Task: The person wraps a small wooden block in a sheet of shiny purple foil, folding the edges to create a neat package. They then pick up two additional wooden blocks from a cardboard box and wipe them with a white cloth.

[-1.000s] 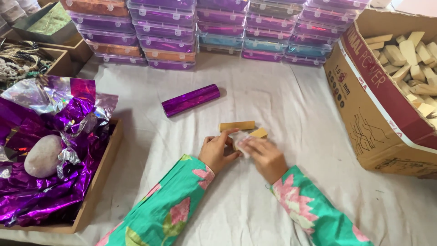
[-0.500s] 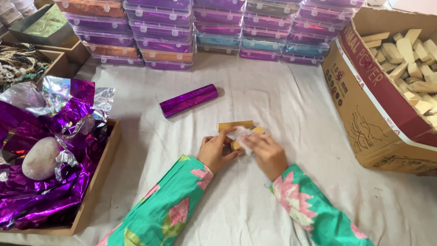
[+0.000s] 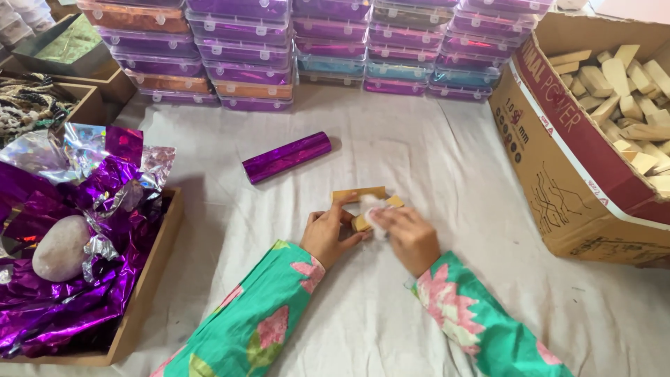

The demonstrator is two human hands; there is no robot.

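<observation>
My left hand (image 3: pixel 329 236) grips a small tan wooden block (image 3: pixel 361 223) against the white cloth. With a white wad of cotton (image 3: pixel 373 207) pinched in its fingers, my right hand (image 3: pixel 407 236) presses on that block. A second wooden block (image 3: pixel 358 193) lies flat just beyond them. Further back to the left rests a roll wrapped in shiny purple foil (image 3: pixel 287 156). Both sleeves are green with pink flowers.
A large cardboard box (image 3: pixel 558 167) of wooden blocks stands at the right. A wooden tray (image 3: pixel 149 279) at the left holds crumpled purple foil and a pale stone (image 3: pixel 61 247). Stacked clear plastic cases (image 3: pixel 244 52) line the back.
Both hands stay together on the block; the view has shifted slightly. The cotton wad has moved a little over the block.
</observation>
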